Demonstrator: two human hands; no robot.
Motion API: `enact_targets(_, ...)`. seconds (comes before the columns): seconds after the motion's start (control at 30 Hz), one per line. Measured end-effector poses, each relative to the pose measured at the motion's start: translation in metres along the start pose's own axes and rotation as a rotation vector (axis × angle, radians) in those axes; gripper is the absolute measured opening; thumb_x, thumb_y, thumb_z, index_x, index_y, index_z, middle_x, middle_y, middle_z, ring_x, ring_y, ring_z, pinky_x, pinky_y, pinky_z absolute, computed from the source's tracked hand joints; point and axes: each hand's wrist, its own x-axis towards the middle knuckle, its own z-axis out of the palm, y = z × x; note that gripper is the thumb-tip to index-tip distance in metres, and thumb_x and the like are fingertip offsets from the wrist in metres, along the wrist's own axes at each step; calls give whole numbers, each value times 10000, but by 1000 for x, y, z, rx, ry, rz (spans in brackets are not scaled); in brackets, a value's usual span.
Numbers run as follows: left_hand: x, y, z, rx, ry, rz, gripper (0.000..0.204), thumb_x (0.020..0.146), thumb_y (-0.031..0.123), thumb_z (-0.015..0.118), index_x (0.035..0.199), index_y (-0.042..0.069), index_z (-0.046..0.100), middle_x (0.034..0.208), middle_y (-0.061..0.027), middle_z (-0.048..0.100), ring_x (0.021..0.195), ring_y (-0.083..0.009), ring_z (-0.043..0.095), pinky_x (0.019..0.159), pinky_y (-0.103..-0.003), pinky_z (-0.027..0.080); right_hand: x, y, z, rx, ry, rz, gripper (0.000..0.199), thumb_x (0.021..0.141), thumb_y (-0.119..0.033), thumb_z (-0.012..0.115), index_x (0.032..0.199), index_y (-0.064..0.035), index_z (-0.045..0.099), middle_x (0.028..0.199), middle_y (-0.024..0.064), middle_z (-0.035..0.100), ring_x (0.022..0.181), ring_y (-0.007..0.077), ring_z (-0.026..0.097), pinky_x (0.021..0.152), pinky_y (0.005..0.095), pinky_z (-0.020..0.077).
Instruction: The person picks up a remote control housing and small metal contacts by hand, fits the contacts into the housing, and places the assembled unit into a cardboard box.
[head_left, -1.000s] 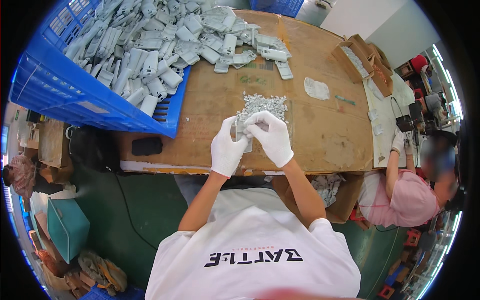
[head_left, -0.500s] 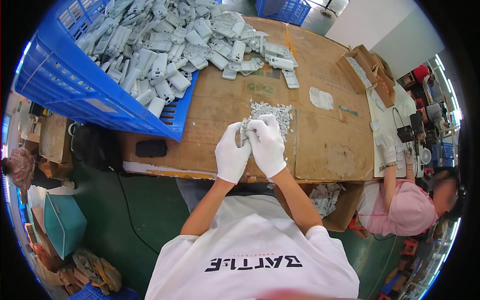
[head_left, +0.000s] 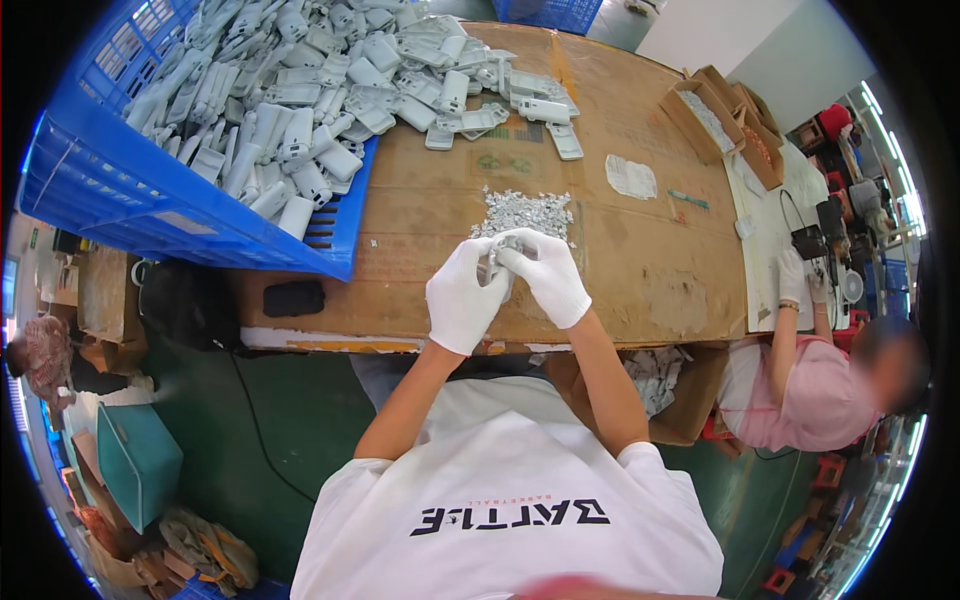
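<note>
Head view: both white-gloved hands meet just above the near edge of the desk (head_left: 640,270). The left hand (head_left: 462,300) and right hand (head_left: 548,280) pinch 1 small grey part (head_left: 494,262) between their fingertips, so both are closed on it. Just beyond them lies a heap of small silvery pieces (head_left: 525,210). The part looks light, rigid and smooth, probably slippery under gloves, so a fingertip grip on its edges seems wise. To the left a blue crate (head_left: 150,215) spills grey plastic housings (head_left: 330,90) onto the desk. At the right, another person (head_left: 820,390) works with their own gloved hands.
</note>
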Motion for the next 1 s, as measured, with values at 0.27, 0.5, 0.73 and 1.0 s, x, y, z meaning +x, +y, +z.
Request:
enact_targets(0.27, 0, -6, 4, 35, 34, 174, 290, 775, 82, 755, 1023, 63, 607, 870, -105, 648, 740, -269, 661, 659, -349, 534, -5, 0, -5, -3, 52, 12, 186, 852, -108, 697, 994, 11, 702, 806, 45, 681, 745, 88, 610, 701, 263, 495)
enact_targets(0.5, 2, 0, 15, 90, -26, 179, 303, 780, 94, 758, 1030, 62, 590, 869, -117, 636, 749, -279, 657, 666, -354, 530, -15, 15, -7, 8, 191, -36, 136, 870, -113, 688, 944, 1, 689, 780, 2, 652, 722, 56, 574, 681, 241, 478)
enact_targets(0.73, -2, 12, 17, -9, 44, 81, 304, 788, 116, 755, 1047, 79, 599, 908, -109, 648, 763, -282, 669, 656, -363, 533, -27, 10, -4, 277, 170, -1, 122, 901, -87, 619, 981, -2, 651, 872, -11, 639, 812, 41, 566, 705, 226, 457)
enact_targets(1.0, -4, 14, 20, -11, 32, 91, 302, 776, 100, 762, 1037, 77, 610, 891, -100, 642, 729, -251, 656, 646, -344, 529, -19, 9, -1, 241, 189, -12, 90, 862, -47, 574, 927, -16, 628, 835, -21, 595, 772, 43, 519, 685, 223, 433)
